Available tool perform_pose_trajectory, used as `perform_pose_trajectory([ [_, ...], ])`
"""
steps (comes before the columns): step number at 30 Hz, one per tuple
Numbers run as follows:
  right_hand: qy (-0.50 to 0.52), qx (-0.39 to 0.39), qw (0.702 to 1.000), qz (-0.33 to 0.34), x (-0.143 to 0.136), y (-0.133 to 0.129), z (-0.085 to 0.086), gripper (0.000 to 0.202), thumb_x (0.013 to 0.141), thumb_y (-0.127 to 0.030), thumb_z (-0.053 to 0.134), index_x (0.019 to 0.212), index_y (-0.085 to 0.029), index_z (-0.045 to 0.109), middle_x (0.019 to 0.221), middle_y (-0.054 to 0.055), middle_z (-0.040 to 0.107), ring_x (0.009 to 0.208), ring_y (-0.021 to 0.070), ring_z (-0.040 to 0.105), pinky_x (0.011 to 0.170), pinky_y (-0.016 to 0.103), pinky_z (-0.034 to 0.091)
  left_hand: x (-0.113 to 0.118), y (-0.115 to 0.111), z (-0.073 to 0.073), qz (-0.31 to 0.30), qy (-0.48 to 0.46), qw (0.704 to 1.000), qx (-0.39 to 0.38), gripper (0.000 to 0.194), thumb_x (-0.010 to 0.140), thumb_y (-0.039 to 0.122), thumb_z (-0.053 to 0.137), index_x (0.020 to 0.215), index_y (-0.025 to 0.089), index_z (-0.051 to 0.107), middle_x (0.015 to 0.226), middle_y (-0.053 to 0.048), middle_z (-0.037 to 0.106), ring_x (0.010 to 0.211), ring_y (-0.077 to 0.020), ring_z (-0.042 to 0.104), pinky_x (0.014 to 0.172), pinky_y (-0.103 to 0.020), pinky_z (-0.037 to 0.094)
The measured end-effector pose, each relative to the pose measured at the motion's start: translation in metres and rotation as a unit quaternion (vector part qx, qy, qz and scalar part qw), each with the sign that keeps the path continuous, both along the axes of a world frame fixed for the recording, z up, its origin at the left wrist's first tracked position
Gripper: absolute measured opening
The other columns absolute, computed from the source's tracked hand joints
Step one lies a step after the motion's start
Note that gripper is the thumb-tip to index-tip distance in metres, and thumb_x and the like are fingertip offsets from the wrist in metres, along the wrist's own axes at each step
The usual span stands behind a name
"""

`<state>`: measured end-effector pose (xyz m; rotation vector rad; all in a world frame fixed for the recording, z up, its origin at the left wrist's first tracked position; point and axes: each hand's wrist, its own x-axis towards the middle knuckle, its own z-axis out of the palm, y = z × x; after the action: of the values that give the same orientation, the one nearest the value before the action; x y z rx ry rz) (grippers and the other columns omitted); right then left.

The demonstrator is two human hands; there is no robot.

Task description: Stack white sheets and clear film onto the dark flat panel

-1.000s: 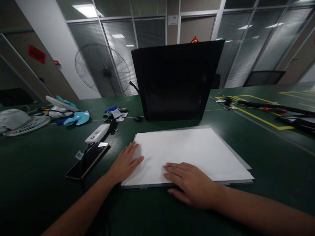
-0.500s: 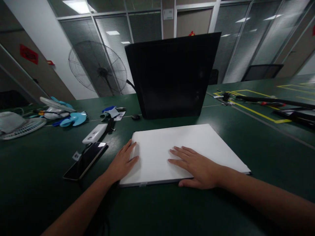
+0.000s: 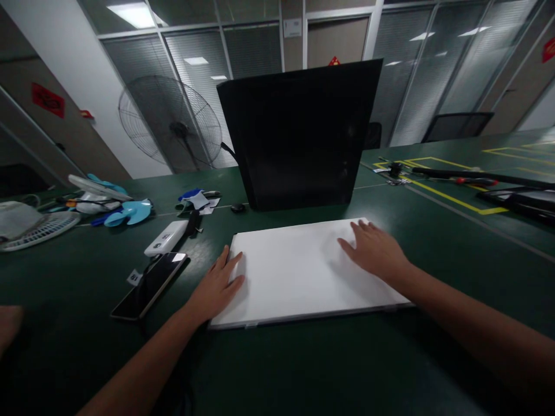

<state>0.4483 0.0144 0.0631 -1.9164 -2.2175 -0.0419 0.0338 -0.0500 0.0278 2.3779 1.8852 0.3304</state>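
Observation:
A white rectangular board or pad of paper (image 3: 290, 271), I cannot tell which, lies flat on the dark green table (image 3: 281, 370) in front of me. On its left edge rests my left hand (image 3: 221, 286), fingers spread, thumb lying on the white surface. My right hand (image 3: 375, 248) is over the far right part of the white surface, its fingers apart and reaching to the far right corner. Whether its palm touches the sheet is unclear. Neither hand grips anything.
Behind the board stands a large black panel (image 3: 303, 138). To the left lie a smartphone (image 3: 150, 286), a white device (image 3: 167, 238) and light blue fan blades (image 3: 129, 212). Black rods (image 3: 489, 178) lie at right. Another person's hand (image 3: 8, 326) shows at the left edge.
My right hand has moved from the near middle of the white surface to its far right corner. My left hand stays in place. Another person's hand has appeared at the left edge.

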Motion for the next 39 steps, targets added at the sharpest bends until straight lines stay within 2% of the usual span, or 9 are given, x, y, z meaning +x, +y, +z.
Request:
perform_pose_trajectory([
  [2, -0.026, -0.025, 0.997, -0.067, 0.017, 0.014, -0.001, 0.066, 0.1, -0.058, 0.041, 0.132, -0.003, 0.061, 0.123, 0.03, 0.064, 0.118, 0.0433, 0.061, 0.096, 0.06, 0.049, 0.002, 0.0, -0.001, -0.005, 0.018, 1.0, -0.006, 0.065, 0.104, 0.048, 0.038, 0.159, 0.015, 0.035, 0.171, -0.02, 0.012, 0.153, -0.0405, 0.026, 0.12, -0.058, 0.032],
  [4, -0.026, -0.039, 0.996, -0.081, 0.029, 0.023, -0.001, 0.063, 0.099, -0.058, 0.041, 0.125, -0.005, 0.064, 0.112, 0.027, 0.068, 0.107, 0.0412, 0.067, 0.09, 0.058, 0.052, 0.004, 0.0, -0.002, -0.014, 0.039, 0.999, -0.005, 0.066, 0.104, 0.048, 0.036, 0.16, 0.013, 0.033, 0.17, -0.021, 0.012, 0.154, -0.0396, 0.021, 0.122, -0.059, 0.028],
  [7, -0.022, -0.038, 0.994, -0.098, 0.037, 0.032, 0.002, 0.064, 0.098, -0.059, 0.04, 0.132, -0.009, 0.06, 0.12, 0.025, 0.066, 0.11, 0.0388, 0.065, 0.093, 0.053, 0.051, 0.005, 0.0, -0.005, -0.025, 0.063, 0.998, 0.007, 0.066, 0.105, 0.046, 0.033, 0.16, 0.01, 0.032, 0.169, -0.021, 0.017, 0.156, -0.0362, 0.015, 0.124, -0.057, 0.023],
  [11, -0.017, -0.042, 0.99, -0.137, 0.048, 0.041, 0.007, 0.069, 0.096, -0.06, 0.041, 0.13, -0.004, 0.061, 0.123, 0.03, 0.063, 0.113, 0.0431, 0.063, 0.092, 0.055, 0.05, 0.004, 0.001, -0.007, -0.026, 0.072, 0.997, 0.006, 0.068, 0.105, 0.048, 0.03, 0.16, 0.008, 0.03, 0.169, -0.021, 0.019, 0.157, -0.0345, 0.014, 0.125, -0.055, 0.022],
  [17, 0.001, -0.069, 0.989, -0.131, 0.055, 0.04, 0.009, 0.061, 0.096, -0.058, 0.041, 0.13, -0.015, 0.066, 0.113, 0.02, 0.07, 0.104, 0.0374, 0.068, 0.088, 0.05, 0.052, 0.01, 0.0, -0.004, -0.008, 0.05, 0.999, -0.015, 0.082, 0.103, 0.067, 0.023, 0.162, 0.009, 0.027, 0.17, -0.02, 0.014, 0.157, -0.034, 0.011, 0.126, -0.055, 0.018],
  [21, 0.017, -0.077, 0.989, -0.125, 0.052, 0.041, 0.008, 0.065, 0.096, -0.059, 0.041, 0.135, -0.013, 0.063, 0.117, 0.02, 0.07, 0.108, 0.037, 0.066, 0.093, 0.051, 0.05, 0.012, -0.001, 0.0, 0.002, 0.036, 0.999, -0.021, 0.087, 0.101, 0.071, 0.024, 0.162, 0.009, 0.025, 0.17, -0.02, 0.012, 0.157, -0.0349, 0.012, 0.126, -0.054, 0.019],
  [28, 0.123, -0.109, 0.979, -0.125, 0.06, 0.054, 0.002, 0.061, 0.088, -0.061, 0.058, 0.122, -0.012, 0.069, 0.121, 0.021, 0.068, 0.116, 0.039, 0.062, 0.101, 0.054, 0.047, 0.009, 0.0, 0.001, -0.01, 0.015, 1.0, -0.007, 0.081, 0.102, 0.071, 0.026, 0.162, 0.016, 0.028, 0.17, -0.014, 0.018, 0.156, -0.0348, 0.018, 0.124, -0.056, 0.024],
  [33, 0.306, -0.141, 0.934, -0.123, 0.075, 0.066, 0.005, 0.05, 0.091, -0.059, 0.053, 0.104, -0.015, 0.073, 0.107, 0.018, 0.071, 0.1, 0.0305, 0.068, 0.083, 0.041, 0.056, 0.005, 0.003, -0.009, -0.021, 0.028, 0.999, 0.02, 0.088, 0.096, 0.077, 0.037, 0.161, 0.018, 0.031, 0.17, -0.015, 0.018, 0.156, -0.0392, 0.017, 0.123, -0.06, 0.025],
  [39, 0.485, -0.117, 0.861, -0.098, 0.081, 0.068, 0.014, 0.049, 0.089, -0.038, 0.052, 0.133, -0.018, 0.06, 0.135, 0.013, 0.063, 0.119, 0.0273, 0.063, 0.084, 0.037, 0.058, 0.003, 0.006, -0.014, -0.006, 0.032, 0.999, 0.02, 0.085, 0.097, 0.075, 0.037, 0.162, 0.021, 0.029, 0.171, -0.014, 0.017, 0.156, -0.04, 0.016, 0.122, -0.06, 0.025],
])
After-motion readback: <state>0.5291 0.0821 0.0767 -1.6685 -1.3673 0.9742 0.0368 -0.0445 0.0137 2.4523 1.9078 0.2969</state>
